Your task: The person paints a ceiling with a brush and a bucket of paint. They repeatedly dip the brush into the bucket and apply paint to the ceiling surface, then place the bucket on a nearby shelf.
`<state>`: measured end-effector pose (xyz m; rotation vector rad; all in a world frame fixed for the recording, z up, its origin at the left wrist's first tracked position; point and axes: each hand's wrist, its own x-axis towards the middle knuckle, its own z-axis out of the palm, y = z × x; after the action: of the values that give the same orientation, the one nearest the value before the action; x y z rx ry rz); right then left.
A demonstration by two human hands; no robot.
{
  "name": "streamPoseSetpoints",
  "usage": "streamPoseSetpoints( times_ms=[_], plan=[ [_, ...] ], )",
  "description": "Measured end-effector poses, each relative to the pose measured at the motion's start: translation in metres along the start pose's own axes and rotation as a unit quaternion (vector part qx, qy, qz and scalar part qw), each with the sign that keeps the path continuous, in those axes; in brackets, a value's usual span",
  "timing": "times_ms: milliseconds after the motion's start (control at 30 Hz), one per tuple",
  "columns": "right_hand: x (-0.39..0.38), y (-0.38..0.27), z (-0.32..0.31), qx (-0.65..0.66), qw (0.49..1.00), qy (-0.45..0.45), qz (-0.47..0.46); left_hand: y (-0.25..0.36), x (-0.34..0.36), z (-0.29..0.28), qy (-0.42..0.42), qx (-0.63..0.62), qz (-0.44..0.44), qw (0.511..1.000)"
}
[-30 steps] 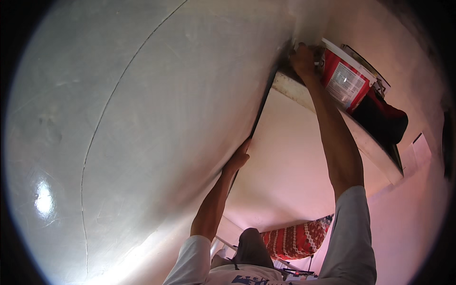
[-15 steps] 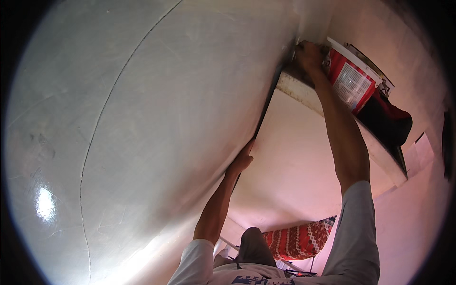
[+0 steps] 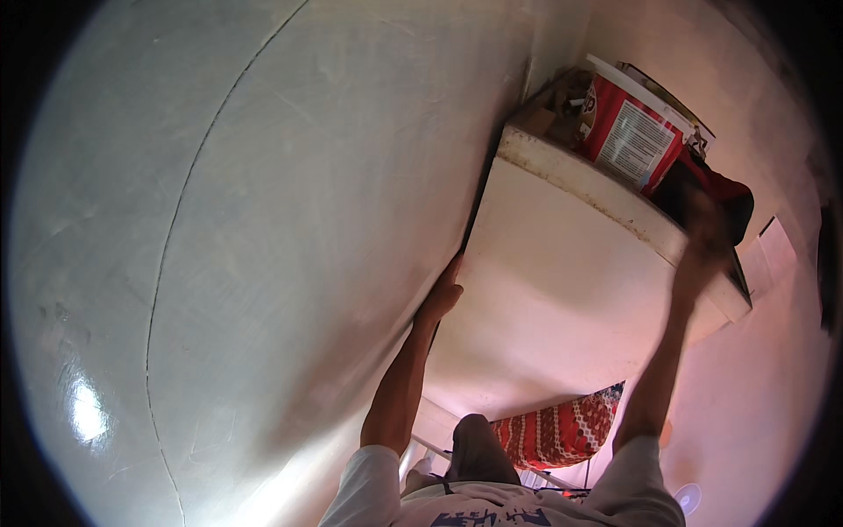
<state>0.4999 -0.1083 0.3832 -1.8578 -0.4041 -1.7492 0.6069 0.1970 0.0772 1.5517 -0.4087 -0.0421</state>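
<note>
A large white cabinet-like box (image 3: 553, 255) stands against the smooth grey wall (image 3: 334, 193), with a dark gap between them. At that gap my left hand (image 3: 442, 292) grips the box's edge, its thumb on the pale side and its other fingers partly hidden in the gap. My right hand (image 3: 705, 241) is smeared by motion, near the right end of the box's top edge, in front of a black and red cloth bag (image 3: 736, 204). What its fingers do cannot be made out. A red and white tub (image 3: 637, 132) sits tilted on top.
Small clutter (image 3: 562, 101) lies at the top corner by the wall. A red and white patterned cloth (image 3: 558, 430) hangs below the box. A pale sheet (image 3: 773, 250) is on the pinkish wall at right. A long crack (image 3: 167, 237) runs down the grey wall.
My right hand has left the top corner by the wall and swung right and down along the top edge to the bag. My left hand stays at the gap.
</note>
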Motion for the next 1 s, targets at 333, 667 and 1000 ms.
streamPoseSetpoints(
  times_ms=[333,667,1000],
  plan=[
    [0.003,0.124,-0.145,-0.494,0.85,-0.14,-0.117,-0.024,0.01,-0.009,-0.022,-0.016,0.008,1.0],
    [-0.005,0.137,-0.151,-0.495,0.859,-0.101,-0.082,0.008,0.0,0.0,-0.031,-0.081,-0.011,0.996],
    [-0.011,0.168,-0.173,-0.435,0.88,-0.127,-0.146,0.027,0.002,-0.01,-0.061,-0.05,-0.062,0.995]
  ],
)
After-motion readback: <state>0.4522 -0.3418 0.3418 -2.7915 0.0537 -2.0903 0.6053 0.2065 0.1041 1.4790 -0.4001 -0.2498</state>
